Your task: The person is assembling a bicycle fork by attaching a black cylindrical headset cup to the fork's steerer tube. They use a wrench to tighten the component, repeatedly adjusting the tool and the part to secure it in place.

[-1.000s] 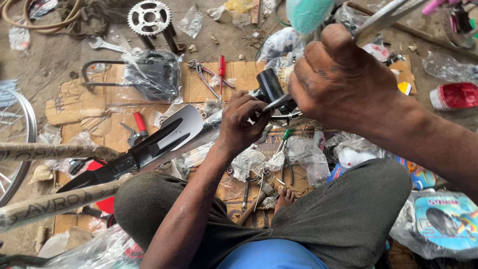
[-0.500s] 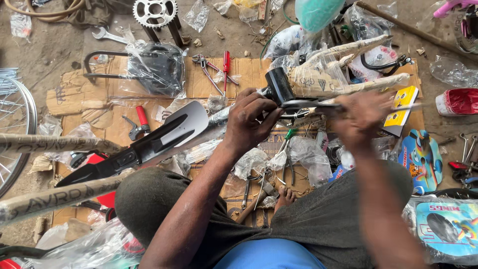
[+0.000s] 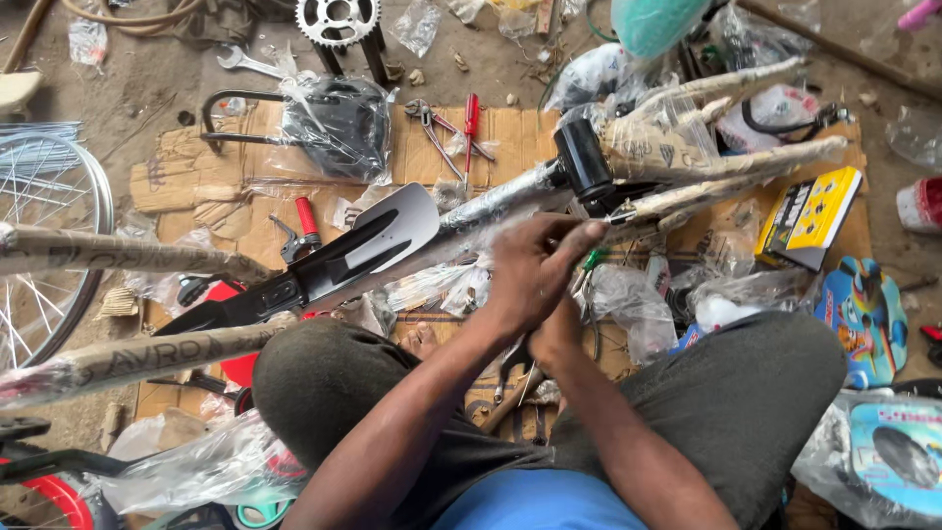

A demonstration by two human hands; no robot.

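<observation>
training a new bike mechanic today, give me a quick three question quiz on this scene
1. True or false: both hands are together just below the wrapped bicycle frame.
2. Which lies on the cardboard above the frame? A) red-handled screwdriver B) hammer C) tyre pump
3. What lies at the left edge?

Key
1. True: left hand over right hand.
2. A
3. A spoked wheel.

A flat yellow and black box [image 3: 810, 218] is seen on the cardboard at right, beside the wrapped frame tubes. Two round blue printed packs [image 3: 863, 316] [image 3: 898, 453] are laid below it, at the right edge.
</observation>
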